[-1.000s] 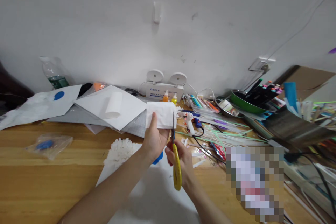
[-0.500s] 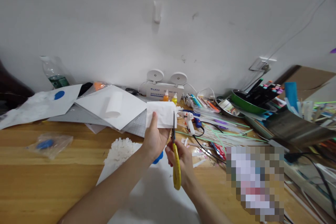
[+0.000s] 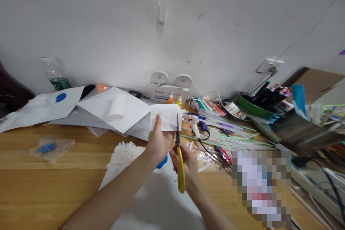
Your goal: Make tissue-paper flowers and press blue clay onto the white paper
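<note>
My left hand (image 3: pixel 158 143) holds up a white folded paper piece (image 3: pixel 165 116) above the wooden table, thumb pressed on its front. My right hand (image 3: pixel 187 163) grips yellow-handled scissors (image 3: pixel 180 163), whose dark blades point upward and run along the right edge of the paper piece. Below both hands lies a large white sheet (image 3: pixel 159 201). A fluffy white paper pom-pom (image 3: pixel 122 154) rests on the table just left of my left forearm.
White and grey sheets (image 3: pixel 107 113) with a paper roll (image 3: pixel 117 107) lie at the back. A glue gun (image 3: pixel 194 126), straws, markers, small paint bottles (image 3: pixel 174 99) and a green pan (image 3: pixel 252 104) crowd the right. A plastic bag (image 3: pixel 51 148) and water bottle (image 3: pixel 55 75) sit left.
The scissors have crept slightly up along the paper's right edge. Both hands stay almost where they were.
</note>
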Action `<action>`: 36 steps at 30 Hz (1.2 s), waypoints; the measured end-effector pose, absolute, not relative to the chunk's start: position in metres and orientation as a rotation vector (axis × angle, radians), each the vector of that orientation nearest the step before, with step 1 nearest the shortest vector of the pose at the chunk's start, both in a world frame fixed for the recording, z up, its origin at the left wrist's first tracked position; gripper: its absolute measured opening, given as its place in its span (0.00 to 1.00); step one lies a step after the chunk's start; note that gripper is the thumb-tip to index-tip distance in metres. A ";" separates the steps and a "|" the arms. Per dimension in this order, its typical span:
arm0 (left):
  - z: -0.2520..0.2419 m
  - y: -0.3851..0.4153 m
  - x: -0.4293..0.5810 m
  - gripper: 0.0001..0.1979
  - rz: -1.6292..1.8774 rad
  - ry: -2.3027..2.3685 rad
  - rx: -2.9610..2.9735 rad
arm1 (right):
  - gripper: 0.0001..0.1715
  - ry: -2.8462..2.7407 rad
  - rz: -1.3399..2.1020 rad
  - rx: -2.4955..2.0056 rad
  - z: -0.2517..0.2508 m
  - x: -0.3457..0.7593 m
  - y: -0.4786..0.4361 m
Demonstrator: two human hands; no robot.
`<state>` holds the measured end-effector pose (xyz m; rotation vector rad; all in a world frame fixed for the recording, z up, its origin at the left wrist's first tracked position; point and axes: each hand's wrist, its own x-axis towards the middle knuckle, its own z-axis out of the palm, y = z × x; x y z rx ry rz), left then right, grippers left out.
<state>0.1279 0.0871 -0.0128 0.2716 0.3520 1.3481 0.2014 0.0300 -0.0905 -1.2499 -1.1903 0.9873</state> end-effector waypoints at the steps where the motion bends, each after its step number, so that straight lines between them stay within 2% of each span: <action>1: -0.012 0.087 0.128 0.19 1.348 0.347 0.267 | 0.14 -1.193 0.985 -1.251 -0.091 0.202 0.030; 31: -0.012 0.088 0.126 0.19 1.341 0.314 0.288 | 0.15 -1.272 0.830 -1.316 -0.097 0.202 0.032; 36: -0.012 0.086 0.127 0.20 1.338 0.333 0.286 | 0.14 -1.217 1.003 -1.221 -0.095 0.200 0.034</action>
